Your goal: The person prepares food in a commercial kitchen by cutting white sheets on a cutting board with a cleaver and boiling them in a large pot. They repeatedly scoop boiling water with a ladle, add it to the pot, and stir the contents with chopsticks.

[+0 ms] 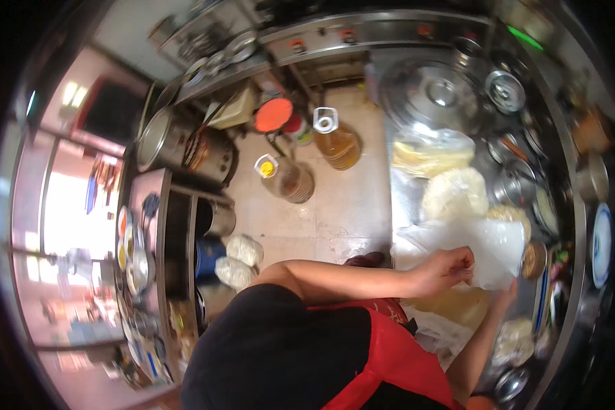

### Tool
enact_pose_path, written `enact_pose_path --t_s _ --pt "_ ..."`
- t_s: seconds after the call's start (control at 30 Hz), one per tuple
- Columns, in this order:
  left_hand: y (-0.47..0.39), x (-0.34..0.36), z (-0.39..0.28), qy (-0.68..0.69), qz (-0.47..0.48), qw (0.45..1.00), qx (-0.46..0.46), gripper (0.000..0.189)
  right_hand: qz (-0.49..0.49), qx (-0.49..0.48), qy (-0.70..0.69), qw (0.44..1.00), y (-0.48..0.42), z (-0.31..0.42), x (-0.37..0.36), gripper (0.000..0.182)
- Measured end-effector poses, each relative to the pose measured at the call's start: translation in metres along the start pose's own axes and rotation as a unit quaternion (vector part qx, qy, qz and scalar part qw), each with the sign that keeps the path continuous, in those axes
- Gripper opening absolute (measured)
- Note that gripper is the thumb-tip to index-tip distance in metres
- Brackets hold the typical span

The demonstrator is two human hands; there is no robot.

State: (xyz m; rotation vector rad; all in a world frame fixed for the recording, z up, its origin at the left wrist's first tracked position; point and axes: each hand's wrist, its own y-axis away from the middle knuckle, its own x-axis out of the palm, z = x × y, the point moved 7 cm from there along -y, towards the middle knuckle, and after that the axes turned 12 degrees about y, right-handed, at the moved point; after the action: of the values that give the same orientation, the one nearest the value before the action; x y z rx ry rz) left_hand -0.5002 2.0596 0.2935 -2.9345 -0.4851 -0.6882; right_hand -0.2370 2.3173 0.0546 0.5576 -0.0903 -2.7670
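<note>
My left hand point(448, 266) has curled fingers at the near part of a translucent white plastic bag or sheet point(497, 246) and appears to pinch it. At the lower right edge of this plastic is my right hand point(507, 297), blurred and partly hidden, so its grip does not show. Under and beside my hands, a yellowish flat sheet point(456, 307) and crumpled clear plastic point(435, 333) lie on the steel counter point(402, 202). Beyond the white plastic are a plastic-wrapped pale bundle point(453, 195) and a clear bag of yellowish food point(430, 154).
A large metal lid point(430, 95), small metal pots point(515, 179) and another wrapped bundle point(515, 341) stand on the counter. Oil jugs point(338, 146) point(292, 182) and an orange-topped container point(273, 115) are on the tiled floor. White bags point(243, 251) stand beside a shelf unit point(182, 241).
</note>
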Motion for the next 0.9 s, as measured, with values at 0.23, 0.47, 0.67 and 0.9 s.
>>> enact_pose_path --t_s 0.23,0.47,0.67,0.9 --pt "-0.035 0.011 0.075 -0.079 0.006 0.995 -0.060 0.016 0.085 -0.071 0.100 0.989 0.062 0.152 -0.002 0.026" --pt "-0.056 0.026 0.122 -0.131 0.077 0.988 0.033 0.013 0.109 -0.082 0.142 0.980 0.120 0.218 0.062 0.018" --pt "-0.054 0.031 0.089 -0.191 -0.006 0.980 -0.055 0.023 0.005 -0.070 0.012 0.997 0.140 0.188 0.039 0.048" --pt "-0.038 0.079 0.092 -0.099 -0.078 0.991 0.038 0.024 0.006 -0.064 -0.328 0.942 0.139 0.115 0.104 0.048"
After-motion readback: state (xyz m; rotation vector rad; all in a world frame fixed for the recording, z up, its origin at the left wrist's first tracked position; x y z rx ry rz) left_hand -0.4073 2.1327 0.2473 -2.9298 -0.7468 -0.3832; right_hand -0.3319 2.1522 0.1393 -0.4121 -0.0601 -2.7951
